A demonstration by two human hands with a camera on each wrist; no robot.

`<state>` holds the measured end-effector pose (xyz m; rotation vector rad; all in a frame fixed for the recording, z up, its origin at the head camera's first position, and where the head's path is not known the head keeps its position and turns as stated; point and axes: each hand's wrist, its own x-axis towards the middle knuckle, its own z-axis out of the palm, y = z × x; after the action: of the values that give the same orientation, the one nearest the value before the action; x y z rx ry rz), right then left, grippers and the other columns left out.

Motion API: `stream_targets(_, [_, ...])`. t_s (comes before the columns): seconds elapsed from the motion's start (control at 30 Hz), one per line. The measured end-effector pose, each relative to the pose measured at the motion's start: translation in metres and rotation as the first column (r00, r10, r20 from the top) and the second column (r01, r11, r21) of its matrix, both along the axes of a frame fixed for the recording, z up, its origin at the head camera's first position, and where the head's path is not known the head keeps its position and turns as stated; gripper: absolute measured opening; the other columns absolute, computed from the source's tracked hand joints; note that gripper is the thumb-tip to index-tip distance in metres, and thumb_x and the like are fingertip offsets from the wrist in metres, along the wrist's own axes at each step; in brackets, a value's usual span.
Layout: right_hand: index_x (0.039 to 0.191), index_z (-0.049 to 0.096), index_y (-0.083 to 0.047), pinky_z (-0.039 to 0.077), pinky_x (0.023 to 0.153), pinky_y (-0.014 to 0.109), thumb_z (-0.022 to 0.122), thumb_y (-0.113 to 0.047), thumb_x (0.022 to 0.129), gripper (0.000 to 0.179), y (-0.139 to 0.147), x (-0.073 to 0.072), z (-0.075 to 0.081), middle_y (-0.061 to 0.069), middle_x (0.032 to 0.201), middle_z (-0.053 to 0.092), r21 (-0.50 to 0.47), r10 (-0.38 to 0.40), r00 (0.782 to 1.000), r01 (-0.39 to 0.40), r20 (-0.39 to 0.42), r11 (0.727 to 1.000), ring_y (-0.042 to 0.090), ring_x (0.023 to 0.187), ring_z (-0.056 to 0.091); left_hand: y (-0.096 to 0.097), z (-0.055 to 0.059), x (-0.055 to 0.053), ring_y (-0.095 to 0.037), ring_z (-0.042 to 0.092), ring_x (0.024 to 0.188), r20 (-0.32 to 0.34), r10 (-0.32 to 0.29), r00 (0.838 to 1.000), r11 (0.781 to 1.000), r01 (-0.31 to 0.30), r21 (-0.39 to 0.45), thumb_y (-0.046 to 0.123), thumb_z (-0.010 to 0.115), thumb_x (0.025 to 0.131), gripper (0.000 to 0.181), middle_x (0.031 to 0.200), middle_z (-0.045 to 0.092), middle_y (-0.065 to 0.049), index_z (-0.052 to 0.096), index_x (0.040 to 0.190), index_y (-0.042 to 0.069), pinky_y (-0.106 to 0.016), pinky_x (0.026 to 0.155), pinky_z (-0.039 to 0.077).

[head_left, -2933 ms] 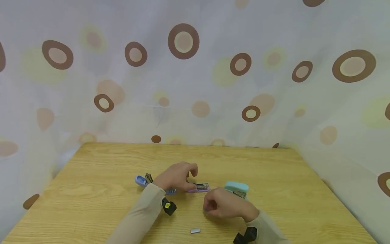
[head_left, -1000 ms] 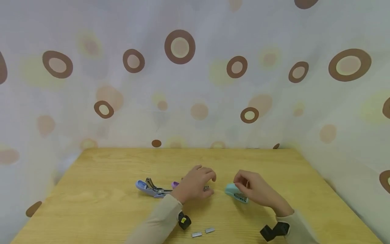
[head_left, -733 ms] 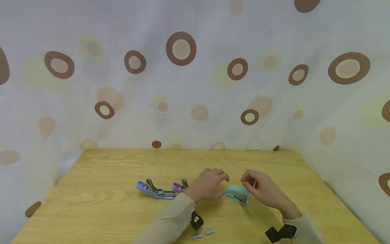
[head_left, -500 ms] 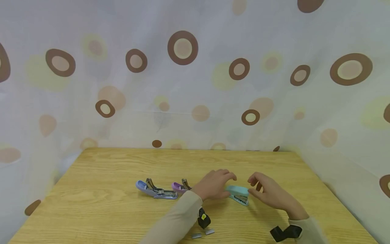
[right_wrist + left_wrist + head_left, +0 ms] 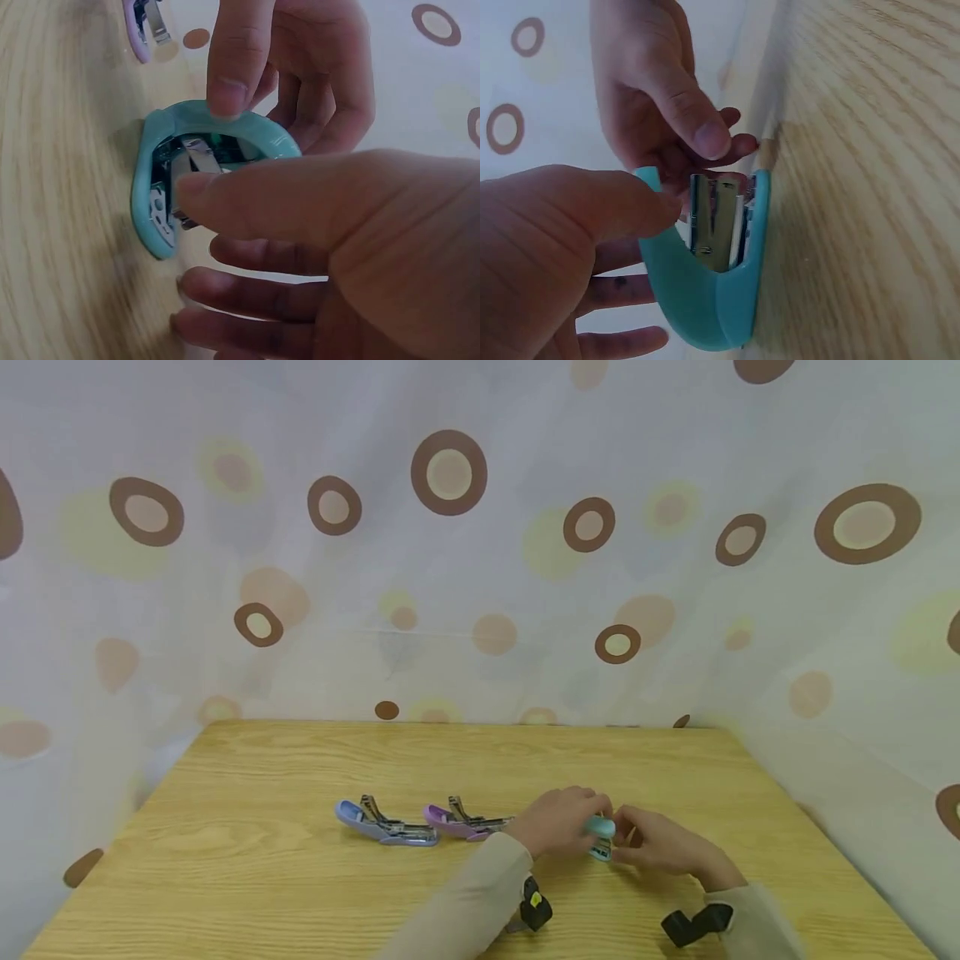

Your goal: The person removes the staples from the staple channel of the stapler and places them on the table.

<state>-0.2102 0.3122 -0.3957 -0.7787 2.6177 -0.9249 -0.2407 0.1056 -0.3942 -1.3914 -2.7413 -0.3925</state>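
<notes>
A small teal stapler (image 5: 601, 827) stands on the wooden table, its metal magazine (image 5: 717, 225) showing between cover and base. My left hand (image 5: 564, 823) holds it from the left. In the left wrist view, the left thumb (image 5: 634, 202) lies along the cover, with the fingers on the far side. My right hand (image 5: 660, 845) is at the stapler's front end. The right thumb (image 5: 247, 196) overlaps the magazine in the right wrist view, while the other fingers extend loosely below it. Whether that thumb presses the metal is unclear.
To the left lie a purple stapler (image 5: 450, 823) and a blue stapler (image 5: 386, 832), both with covers swung back and magazines raised. A strip of staples (image 5: 516, 927) lies near the front, partly behind the left wrist's camera. A patterned curtain (image 5: 495, 552) hangs behind the table.
My left hand has moved right from the purple stapler and taken hold of the teal one. My right hand left a second staple strip on the table, then came to the teal stapler's front.
</notes>
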Motion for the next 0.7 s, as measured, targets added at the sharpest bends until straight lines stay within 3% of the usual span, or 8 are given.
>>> stream_targets(0.17, [0.097, 0.056, -0.003, 0.047, 0.06, 0.023, 0.068, -0.019, 0.089, 0.022, 0.0, -0.002, -0.008, 0.003, 0.087, 0.06, -0.021, -0.01, 1.0, 0.009, -0.011, 1.0, 0.003, 0.072, 0.054, 0.002, -0.001, 0.003, -0.007, 0.058, 0.102, -0.032, 0.004, 0.999, 1.0, -0.005, -0.016, 0.022, 0.067, 0.09, 0.031, 0.115, 0.063, 0.006, 0.058, 0.12, 0.023, -0.022, 0.084, 0.047])
stream_targets(0.3, [0.104, 0.055, -0.001, 0.042, 0.056, 0.021, 0.067, -0.014, 0.089, 0.024, 0.001, -0.004, -0.016, -0.002, 0.078, 0.054, -0.054, 0.001, 1.0, 0.0, 0.023, 0.999, 0.001, 0.064, 0.047, 0.005, -0.001, 0.003, -0.008, 0.056, 0.105, -0.057, -0.002, 0.998, 1.0, 0.001, -0.014, 0.02, 0.068, 0.09, 0.031, 0.116, 0.063, 0.007, 0.059, 0.119, 0.023, -0.02, 0.086, 0.046])
stream_targets(0.4, [0.108, 0.053, 0.0, 0.04, 0.055, 0.021, 0.067, -0.013, 0.089, 0.027, 0.0, -0.005, -0.022, -0.004, 0.075, 0.05, -0.07, -0.003, 0.999, 0.006, 0.04, 0.998, 0.001, 0.062, 0.045, 0.009, -0.002, 0.002, -0.008, 0.056, 0.105, -0.105, -0.012, 0.994, 0.999, 0.009, -0.035, 0.018, 0.069, 0.089, 0.033, 0.114, 0.064, 0.008, 0.061, 0.12, 0.024, -0.018, 0.086, 0.046])
stream_targets(0.53, [0.1, 0.054, -0.003, 0.039, 0.053, 0.021, 0.069, -0.015, 0.088, 0.023, -0.001, -0.006, -0.026, -0.006, 0.071, 0.049, -0.067, -0.02, 0.999, 0.022, 0.029, 0.998, 0.0, 0.059, 0.044, 0.014, -0.004, 0.001, -0.007, 0.059, 0.1, -0.154, -0.021, 0.988, 0.995, 0.006, -0.097, 0.016, 0.07, 0.088, 0.039, 0.109, 0.066, 0.01, 0.063, 0.123, 0.031, -0.019, 0.084, 0.048])
stream_targets(0.7, [0.099, 0.057, -0.004, 0.038, 0.053, 0.02, 0.068, -0.011, 0.087, 0.018, -0.003, -0.007, -0.03, -0.008, 0.07, 0.047, -0.069, -0.005, 1.0, 0.005, -0.005, 0.998, -0.001, 0.058, 0.042, 0.015, -0.003, 0.0, -0.006, 0.062, 0.095, -0.134, -0.019, 0.991, 0.995, 0.006, -0.096, 0.012, 0.073, 0.086, 0.04, 0.103, 0.068, 0.011, 0.067, 0.118, 0.035, -0.019, 0.081, 0.05])
